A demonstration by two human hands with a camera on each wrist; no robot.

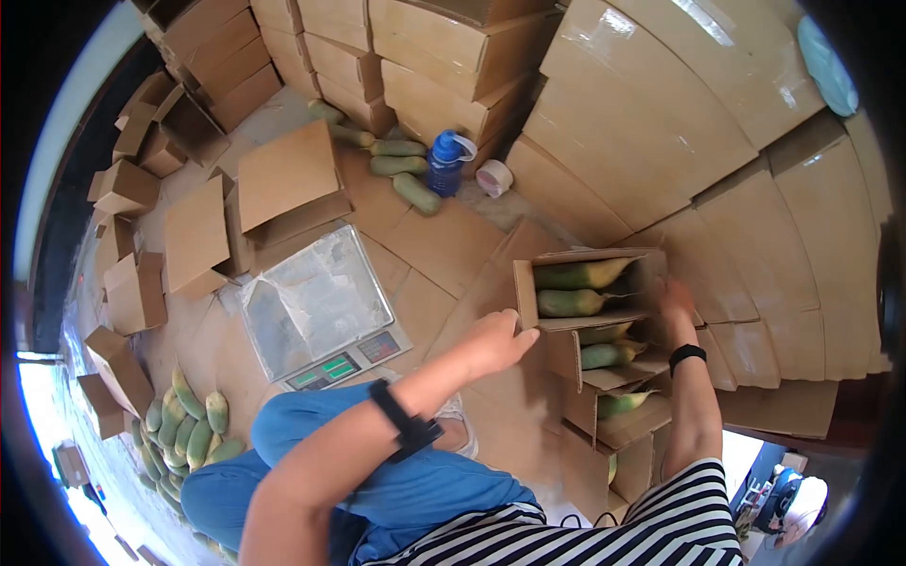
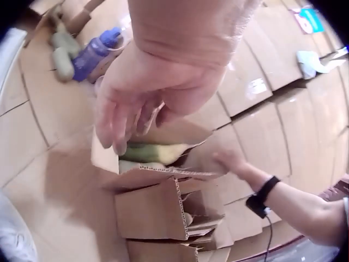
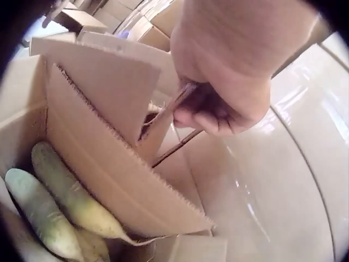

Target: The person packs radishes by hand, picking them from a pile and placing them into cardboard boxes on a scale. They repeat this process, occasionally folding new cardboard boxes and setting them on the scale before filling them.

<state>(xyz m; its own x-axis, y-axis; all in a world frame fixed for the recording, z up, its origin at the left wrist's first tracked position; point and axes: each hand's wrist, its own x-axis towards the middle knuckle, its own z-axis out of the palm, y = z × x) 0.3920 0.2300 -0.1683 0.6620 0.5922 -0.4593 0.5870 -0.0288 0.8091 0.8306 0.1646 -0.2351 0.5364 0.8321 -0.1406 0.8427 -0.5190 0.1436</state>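
Note:
An open cardboard box [image 1: 524, 291] [image 2: 150, 176] holds long green radishes [image 1: 583, 274] [image 2: 155, 152] [image 3: 42, 212] with pale, thin tips. At its left wall is my left hand [image 1: 489, 343] [image 2: 163, 79], fingers curled down over the cardboard edge; the exact contact is partly hidden. On the opposite side my right hand [image 1: 675, 302] [image 2: 231, 160] [image 3: 229, 76] pinches an upright flap [image 3: 157, 135] between thumb and curled fingers. Some of the box's inside is hidden by its flaps in the right wrist view.
More open boxes [image 1: 580, 415] with radishes stand in a row nearer my body. A digital scale [image 1: 316, 302], a blue bottle [image 1: 444, 168], a tape roll [image 1: 494, 178] and loose radishes [image 1: 189, 424] lie around. Stacked cartons [image 1: 651, 104] wall off the far and right sides.

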